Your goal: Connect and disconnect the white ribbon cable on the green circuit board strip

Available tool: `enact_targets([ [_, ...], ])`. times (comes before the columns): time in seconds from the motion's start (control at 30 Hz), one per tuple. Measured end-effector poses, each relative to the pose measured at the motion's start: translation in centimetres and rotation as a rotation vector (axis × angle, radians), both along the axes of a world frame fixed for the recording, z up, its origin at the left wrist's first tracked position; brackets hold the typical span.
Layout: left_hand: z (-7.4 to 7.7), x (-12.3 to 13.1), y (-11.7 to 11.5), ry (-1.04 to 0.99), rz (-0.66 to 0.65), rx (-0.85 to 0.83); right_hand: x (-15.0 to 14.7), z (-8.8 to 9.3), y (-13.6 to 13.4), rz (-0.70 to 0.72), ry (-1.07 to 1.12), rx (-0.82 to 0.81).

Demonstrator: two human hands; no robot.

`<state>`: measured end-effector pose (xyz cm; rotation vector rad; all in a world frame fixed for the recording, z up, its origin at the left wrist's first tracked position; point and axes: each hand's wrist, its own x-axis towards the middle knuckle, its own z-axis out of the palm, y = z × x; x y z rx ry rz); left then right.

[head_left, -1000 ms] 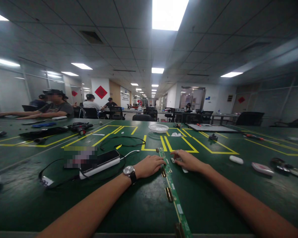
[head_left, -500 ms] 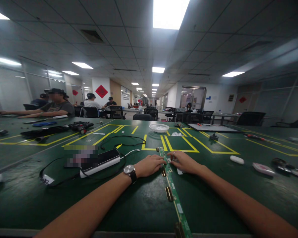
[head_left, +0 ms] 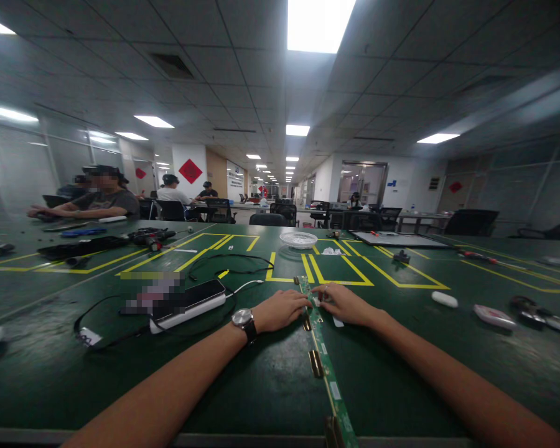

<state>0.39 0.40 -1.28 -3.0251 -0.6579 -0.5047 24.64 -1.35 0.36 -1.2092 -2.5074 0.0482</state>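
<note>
One white basket stands beyond the circuit board.

An open-plan office fitted out as a workshop is shown by the panelled ceiling with its flat lights, the glass partitions and the black chairs. Bench work is indicated by the green table, on which yellow tape, a red-handled tool and a long circuit board are laid.

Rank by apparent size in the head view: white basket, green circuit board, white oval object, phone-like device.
Largest to smallest:
green circuit board
phone-like device
white basket
white oval object
The basket sits farther away.
</note>
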Motion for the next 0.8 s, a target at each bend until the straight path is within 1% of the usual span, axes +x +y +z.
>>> enact_targets([
  [0.13,0.3,0.1,-0.1,0.014,0.012,-0.029,0.2,0.0,0.1,0.045,0.023,-0.019],
  [0.3,0.2,0.1,0.3,0.026,0.01,-0.061,0.4,-0.1,0.3,0.052,0.048,-0.037],
  [0.43,0.2,0.0,0.2,0.023,0.009,-0.073,0.7,0.2,0.4,0.065,0.043,-0.04],
  [0.57,0.4,-0.1,0.1,0.003,0.002,-0.072,1.0,0.3,0.6,0.108,0.115,0.01],
  [0.63,0.4,-0.2,0.2,-0.029,-0.001,-0.066,0.9,0.0,0.8,0.169,0.14,0.025],
  [0.7,0.5,-0.3,0.5,-0.068,0.003,-0.044,0.8,-0.5,1.2,0.232,0.132,0.002],
  [0.77,0.6,-0.5,0.7,-0.102,0.01,-0.012,1.1,-1.0,1.8,0.254,0.112,-0.025],
  [0.8,0.5,-0.5,0.8,-0.112,0.015,0.003,1.5,-1.3,2.2,0.237,0.105,-0.026],
])
